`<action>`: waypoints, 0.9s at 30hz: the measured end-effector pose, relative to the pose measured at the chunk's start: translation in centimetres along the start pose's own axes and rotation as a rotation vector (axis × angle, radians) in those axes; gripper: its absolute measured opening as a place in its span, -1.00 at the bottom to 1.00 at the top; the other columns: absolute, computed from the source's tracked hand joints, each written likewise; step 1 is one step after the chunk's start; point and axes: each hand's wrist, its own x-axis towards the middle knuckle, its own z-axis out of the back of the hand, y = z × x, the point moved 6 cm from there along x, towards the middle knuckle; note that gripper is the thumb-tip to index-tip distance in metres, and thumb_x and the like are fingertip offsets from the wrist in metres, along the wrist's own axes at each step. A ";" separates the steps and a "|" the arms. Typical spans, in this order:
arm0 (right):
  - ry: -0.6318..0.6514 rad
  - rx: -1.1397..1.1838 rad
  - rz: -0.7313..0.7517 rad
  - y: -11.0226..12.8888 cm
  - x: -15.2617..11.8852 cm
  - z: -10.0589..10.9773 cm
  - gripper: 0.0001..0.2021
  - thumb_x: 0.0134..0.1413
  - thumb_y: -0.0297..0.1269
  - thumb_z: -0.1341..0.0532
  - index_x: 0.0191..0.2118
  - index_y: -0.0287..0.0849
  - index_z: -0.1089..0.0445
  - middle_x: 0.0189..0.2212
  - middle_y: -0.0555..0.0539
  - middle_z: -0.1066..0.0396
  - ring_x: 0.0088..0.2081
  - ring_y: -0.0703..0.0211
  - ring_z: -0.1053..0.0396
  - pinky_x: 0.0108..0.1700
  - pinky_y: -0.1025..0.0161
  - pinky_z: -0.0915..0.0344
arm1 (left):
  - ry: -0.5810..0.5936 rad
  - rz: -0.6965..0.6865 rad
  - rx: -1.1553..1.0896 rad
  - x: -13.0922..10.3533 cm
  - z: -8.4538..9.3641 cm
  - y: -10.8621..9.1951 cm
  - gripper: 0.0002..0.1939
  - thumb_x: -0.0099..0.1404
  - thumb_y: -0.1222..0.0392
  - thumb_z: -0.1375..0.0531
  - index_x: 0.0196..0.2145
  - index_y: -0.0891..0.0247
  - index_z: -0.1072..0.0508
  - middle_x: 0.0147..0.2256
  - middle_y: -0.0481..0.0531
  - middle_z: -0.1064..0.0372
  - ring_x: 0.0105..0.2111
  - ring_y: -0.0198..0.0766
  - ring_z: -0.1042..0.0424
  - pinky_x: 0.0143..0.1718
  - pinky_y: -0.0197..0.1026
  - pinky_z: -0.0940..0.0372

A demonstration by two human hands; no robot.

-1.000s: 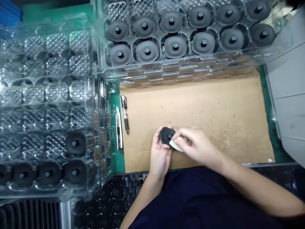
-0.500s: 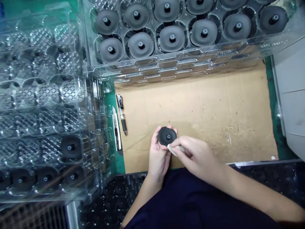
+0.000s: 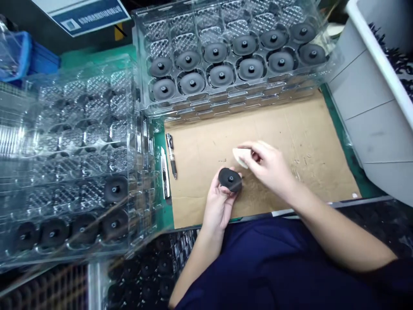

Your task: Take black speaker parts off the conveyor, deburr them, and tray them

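My left hand holds a round black disc-shaped part by its rim, with the short centre post facing up. In my right hand a small white cloth or pad is pinched between the fingers; its exact kind is unclear. The pad is apart from the disc, above it and to the right. Both hands are over a brown cardboard sheet.
At the back stands a clear plastic tray with rows of black discs. Another clear tray at left holds several more. A pen and a utility knife lie at the cardboard's left. A grey bin stands right.
My right hand has moved the white pad off the disc's rim, up and to the right. The disc in my left hand is tilted differently. The camera view has shifted, showing more of the back.
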 end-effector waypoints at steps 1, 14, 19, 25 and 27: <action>-0.003 0.035 0.051 1.3 -0.6 0.3 -0.78 0.17 -0.32 -0.11 -0.11 -0.19 -0.41 -0.25 -0.07 -0.42 -0.27 0.26 -0.35 -0.20 0.32 -0.24 | 0.002 0.013 0.015 -0.4 -0.1 0.0 -0.42 0.08 0.07 -0.33 0.06 0.14 -0.31 0.02 0.10 -0.33 -0.06 -0.20 -0.40 -0.06 -0.25 -0.31; 0.167 0.179 0.297 7.8 -4.9 1.5 -0.80 0.17 -0.44 -0.11 -0.16 -0.19 -0.45 -0.33 -0.02 -0.45 -0.31 0.32 -0.38 -0.21 0.37 -0.30 | -0.032 0.035 0.054 -4.6 -2.2 -1.0 -0.47 -0.02 0.24 -0.40 -0.06 0.12 -0.42 -0.12 0.00 -0.44 -0.12 -0.21 -0.43 -0.10 -0.26 -0.35; 0.101 0.060 0.300 8.0 -4.7 2.3 -0.81 0.17 -0.42 -0.11 -0.18 -0.22 -0.47 -0.35 -0.04 -0.45 -0.31 0.28 -0.38 -0.22 0.34 -0.29 | -0.016 0.019 0.059 -5.0 -2.8 -0.9 -0.58 -0.01 0.20 -0.40 -0.14 0.16 -0.46 -0.25 -0.05 -0.47 -0.22 -0.28 -0.46 -0.29 -0.39 -0.36; 0.248 0.162 0.331 7.2 -7.6 3.7 -0.80 0.18 -0.42 -0.11 -0.13 -0.15 -0.42 -0.33 -0.02 -0.45 -0.33 0.32 -0.38 -0.26 0.38 -0.31 | 0.006 0.043 0.091 -6.1 -3.5 -1.4 -0.40 -0.09 0.15 -0.44 -0.05 0.09 -0.41 -0.05 0.01 -0.41 -0.06 -0.13 -0.40 -0.11 -0.26 -0.36; 0.213 0.032 0.231 6.2 -7.9 4.7 -0.82 0.17 -0.38 -0.12 -0.16 -0.09 -0.44 -0.38 0.01 -0.43 -0.40 0.32 -0.36 -0.34 0.37 -0.29 | -0.015 0.043 0.083 -6.4 -3.7 -1.2 -0.35 -0.13 0.12 -0.45 -0.04 0.10 -0.41 -0.04 0.01 -0.41 -0.04 -0.11 -0.39 -0.09 -0.25 -0.36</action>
